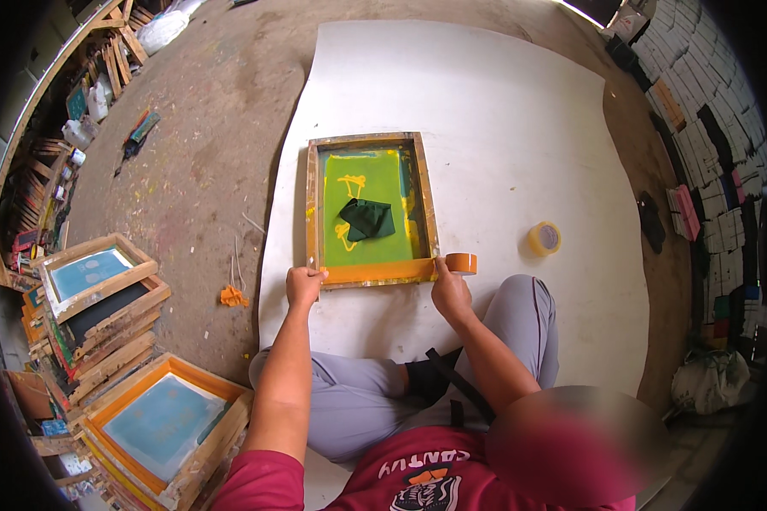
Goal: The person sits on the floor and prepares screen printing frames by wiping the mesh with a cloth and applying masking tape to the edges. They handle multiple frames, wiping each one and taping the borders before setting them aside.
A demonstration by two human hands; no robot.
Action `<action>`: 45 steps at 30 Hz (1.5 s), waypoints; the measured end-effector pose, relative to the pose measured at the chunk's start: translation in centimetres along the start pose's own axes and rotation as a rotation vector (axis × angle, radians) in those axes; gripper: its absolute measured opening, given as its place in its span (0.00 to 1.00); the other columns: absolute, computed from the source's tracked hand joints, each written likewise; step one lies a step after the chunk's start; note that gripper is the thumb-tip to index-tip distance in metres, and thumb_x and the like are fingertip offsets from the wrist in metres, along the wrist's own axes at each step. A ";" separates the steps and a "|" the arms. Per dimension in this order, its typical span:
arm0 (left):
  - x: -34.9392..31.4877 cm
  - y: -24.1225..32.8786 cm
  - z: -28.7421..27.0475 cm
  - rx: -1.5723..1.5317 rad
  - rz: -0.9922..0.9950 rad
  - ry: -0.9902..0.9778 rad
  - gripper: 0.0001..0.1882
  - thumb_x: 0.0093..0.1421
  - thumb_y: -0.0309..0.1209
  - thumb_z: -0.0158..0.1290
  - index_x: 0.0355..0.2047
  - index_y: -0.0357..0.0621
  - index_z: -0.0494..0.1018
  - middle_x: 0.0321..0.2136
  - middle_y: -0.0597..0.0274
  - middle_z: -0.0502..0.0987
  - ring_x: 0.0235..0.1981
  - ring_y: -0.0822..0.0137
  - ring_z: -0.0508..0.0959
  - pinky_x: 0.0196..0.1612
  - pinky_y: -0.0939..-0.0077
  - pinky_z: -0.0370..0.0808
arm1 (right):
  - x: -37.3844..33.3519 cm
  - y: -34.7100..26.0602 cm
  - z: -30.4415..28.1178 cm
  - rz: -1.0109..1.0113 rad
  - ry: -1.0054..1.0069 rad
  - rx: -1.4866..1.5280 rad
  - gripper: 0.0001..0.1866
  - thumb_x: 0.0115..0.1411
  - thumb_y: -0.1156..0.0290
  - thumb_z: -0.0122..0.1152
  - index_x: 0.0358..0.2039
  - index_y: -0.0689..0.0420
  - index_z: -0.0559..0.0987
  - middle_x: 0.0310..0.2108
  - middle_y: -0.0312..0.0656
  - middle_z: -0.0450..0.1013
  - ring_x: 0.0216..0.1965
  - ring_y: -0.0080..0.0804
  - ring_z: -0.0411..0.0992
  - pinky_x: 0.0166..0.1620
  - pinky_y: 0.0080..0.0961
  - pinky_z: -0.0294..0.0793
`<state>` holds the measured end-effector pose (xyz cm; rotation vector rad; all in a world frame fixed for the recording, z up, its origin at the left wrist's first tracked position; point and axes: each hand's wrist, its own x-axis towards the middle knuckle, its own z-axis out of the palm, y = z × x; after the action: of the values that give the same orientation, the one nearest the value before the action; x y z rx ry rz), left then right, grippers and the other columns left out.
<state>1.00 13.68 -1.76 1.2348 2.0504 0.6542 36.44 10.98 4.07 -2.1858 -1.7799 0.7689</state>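
Note:
A wooden screen-printing frame [313,200] with green mesh [371,175] lies on the white sheet in front of me. A crumpled dark green cloth [367,219] rests on the mesh, near yellow outlined marks. Across the frame's near side runs a strip of orange-brown tape [375,272]. My left hand [304,285] is closed on the strip's left end, at the frame's near left corner. At the near right corner, my right hand [452,291] grips the strip beside its tape roll [461,263], which sits just past the frame.
A yellowish tape roll [544,238] lies on the white sheet [486,111] to the right. Stacked wooden frames [115,341] stand at left. An orange scrap [233,295] is on the floor nearby. Piled bundles [707,153] line the far right.

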 end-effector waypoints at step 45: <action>0.2 -0.7 0.8 0.027 -0.039 0.017 0.14 0.53 0.39 0.72 0.29 0.38 0.88 0.25 0.47 0.85 0.28 0.52 0.86 0.37 0.60 0.81 | -2.5 0.8 0.9 -0.025 -0.057 -0.065 0.33 0.61 0.77 0.50 0.70 0.53 0.69 0.36 0.61 0.81 0.38 0.63 0.80 0.42 0.59 0.79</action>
<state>1.12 13.67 -2.83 1.2050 2.0981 0.6222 36.32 8.27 3.60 -2.1983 -1.8813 0.7857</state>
